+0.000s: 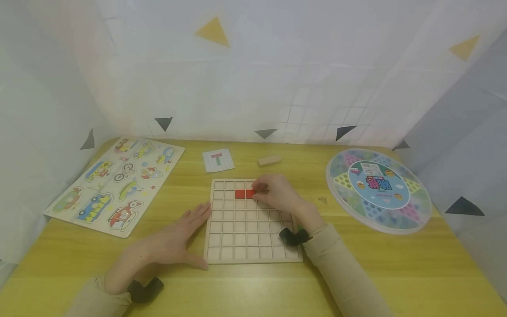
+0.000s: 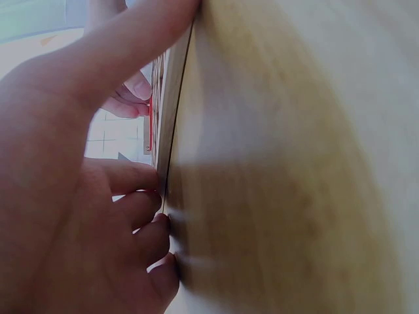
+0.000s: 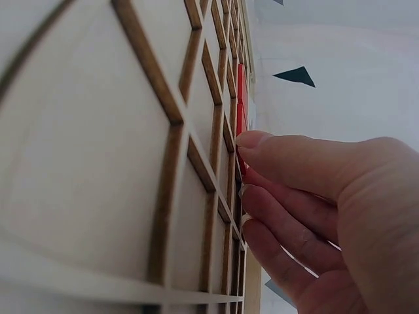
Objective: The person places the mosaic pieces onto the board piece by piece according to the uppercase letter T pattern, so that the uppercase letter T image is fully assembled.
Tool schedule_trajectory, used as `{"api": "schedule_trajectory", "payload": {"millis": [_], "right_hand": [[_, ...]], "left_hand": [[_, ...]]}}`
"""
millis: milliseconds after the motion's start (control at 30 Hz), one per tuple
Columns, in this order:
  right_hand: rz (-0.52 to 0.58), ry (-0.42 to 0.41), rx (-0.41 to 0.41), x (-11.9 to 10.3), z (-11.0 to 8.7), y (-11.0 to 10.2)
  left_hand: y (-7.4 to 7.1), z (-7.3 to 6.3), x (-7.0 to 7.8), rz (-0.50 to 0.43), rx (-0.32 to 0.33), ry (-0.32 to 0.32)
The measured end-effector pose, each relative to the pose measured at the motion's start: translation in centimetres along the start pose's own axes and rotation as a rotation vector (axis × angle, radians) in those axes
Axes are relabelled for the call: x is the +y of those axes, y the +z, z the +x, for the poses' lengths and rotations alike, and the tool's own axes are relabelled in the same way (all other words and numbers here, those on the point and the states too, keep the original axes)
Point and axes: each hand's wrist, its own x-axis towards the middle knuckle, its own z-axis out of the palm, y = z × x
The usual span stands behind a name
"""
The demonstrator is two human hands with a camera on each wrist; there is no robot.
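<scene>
A wooden grid board (image 1: 228, 240) lies on the table with its square cells facing up. Two red tiles, one of them the left tile (image 1: 240, 194), show side by side in its second row from the back. My right hand (image 1: 279, 193) reaches over the board's back part, pinching a red tile (image 3: 243, 160) between thumb and fingers at the grid; its fingertips partly cover the red. Along the board's left edge lies my left hand (image 1: 174, 240), fingers extended, with the fingertips and thumb touching the rim and the table.
Behind the board are a pattern card (image 1: 224, 165) with a red and green T and a small wooden block (image 1: 269, 160). A vehicle puzzle board (image 1: 136, 176) lies on the left. To the right is a round game box (image 1: 378, 187). A patterned sheet (image 1: 253, 79) hangs behind the table.
</scene>
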Motion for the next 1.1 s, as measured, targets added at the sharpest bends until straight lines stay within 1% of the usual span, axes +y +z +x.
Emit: {"api": "schedule_trajectory", "payload": {"millis": [167, 267, 400, 467, 567, 700, 833, 1000, 1100], "right_hand": [[0.004, 0.003, 0.0, 0.0, 0.0, 0.0], [0.06, 0.045, 0.003, 0.1, -0.1, -0.4], [0.132, 0.064, 0.045, 0.4, -0.7, -1.6], [0.126, 0.04, 0.075, 0.6, -1.1, -2.3], [0.109, 0.013, 0.104, 1.0, -1.8, -3.2], [0.082, 0.013, 0.122, 1.4, -3.0, -4.3], [0.057, 0.009, 0.155, 2.1, -4.5, -5.4], [0.02, -0.018, 0.211, 3.5, -6.3, -6.3], [0.011, -0.018, 0.21, 4.4, -7.4, -6.6]], "left_hand": [[0.0, 0.0, 0.0, 0.001, 0.001, -0.001], [-0.1, -0.1, 0.1, 0.0, -0.005, -0.005], [-0.1, -0.1, 0.5, -0.01, -0.021, -0.03], [-0.1, -0.1, 0.5, -0.011, -0.023, -0.035], [-0.1, 0.0, 0.5, -0.006, -0.02, -0.024], [0.0, 0.2, 0.3, -0.003, -0.012, -0.004], [0.0, 0.2, 0.2, -0.001, -0.01, 0.001], [-0.1, 0.0, 0.2, -0.004, -0.007, 0.0], [-0.1, -0.1, 0.2, -0.006, -0.003, 0.001]]}}
